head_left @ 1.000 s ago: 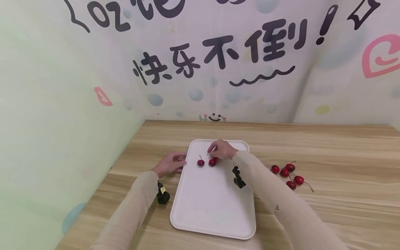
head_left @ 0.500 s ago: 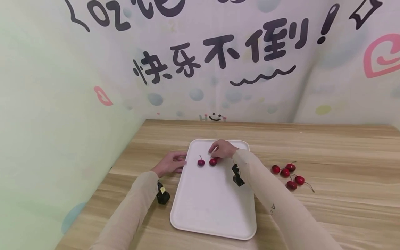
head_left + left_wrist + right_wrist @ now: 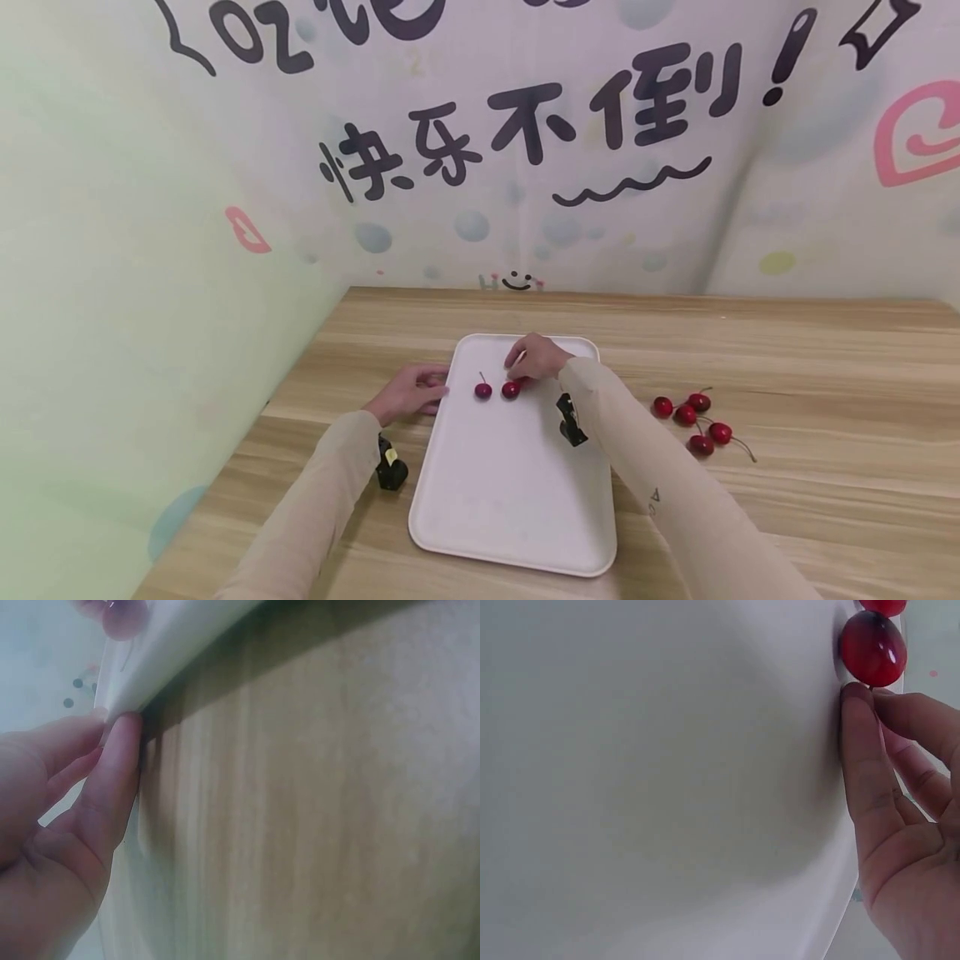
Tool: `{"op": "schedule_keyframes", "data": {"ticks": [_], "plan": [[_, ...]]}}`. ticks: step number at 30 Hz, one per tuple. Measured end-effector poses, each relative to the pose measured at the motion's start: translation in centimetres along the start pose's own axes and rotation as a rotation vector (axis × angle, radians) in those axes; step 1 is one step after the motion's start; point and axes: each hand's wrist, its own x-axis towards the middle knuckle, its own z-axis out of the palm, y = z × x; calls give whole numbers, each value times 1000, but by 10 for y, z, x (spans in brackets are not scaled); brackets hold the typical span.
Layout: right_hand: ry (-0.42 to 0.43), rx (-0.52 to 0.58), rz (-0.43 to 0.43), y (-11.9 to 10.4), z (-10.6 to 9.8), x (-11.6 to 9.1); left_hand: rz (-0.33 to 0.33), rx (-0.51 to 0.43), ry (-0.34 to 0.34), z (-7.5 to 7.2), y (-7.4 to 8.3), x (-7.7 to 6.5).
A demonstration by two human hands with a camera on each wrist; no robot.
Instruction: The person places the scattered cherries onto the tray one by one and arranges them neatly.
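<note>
A white tray [image 3: 517, 492] lies lengthwise on the wooden table. My left hand [image 3: 411, 392] is at its left rim, with thumb and fingers pinching the edge in the left wrist view. Over the tray's far part, my right hand [image 3: 538, 358] pinches the thin stem of a dark red cherry [image 3: 872, 649] between thumb and fingertips, close to the tray surface. Left of that cherry sits another cherry [image 3: 483, 391] with its stem pointing away. A second red fruit [image 3: 885, 606] is partly cut off at the top of the right wrist view.
Several loose cherries [image 3: 701, 444] with stems lie in a group on the table [image 3: 840, 400], right of the tray and beyond the right forearm. A printed backdrop [image 3: 420, 242] stands behind the table's far edge. Each wrist carries a small black camera [image 3: 572, 421].
My right hand has shifted very slightly to the right over the tray. The left hand keeps its place on the rim, and the cherries on the tray look almost unmoved.
</note>
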Motion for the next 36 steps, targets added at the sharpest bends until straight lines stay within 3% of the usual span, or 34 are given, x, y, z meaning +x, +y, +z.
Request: {"op": "schedule_keyframes", "data": {"ticks": [8,18,36], "plan": [[-48,25,-10,12,1,16,22,-1,-16,-1,-3,2],[-8,-33,-1,-1,1,-1,16,5,-6,-1,-4,2],[-24,-21,24,-1,-10,-2,20,-2,-14,-1,-3,2]]}}
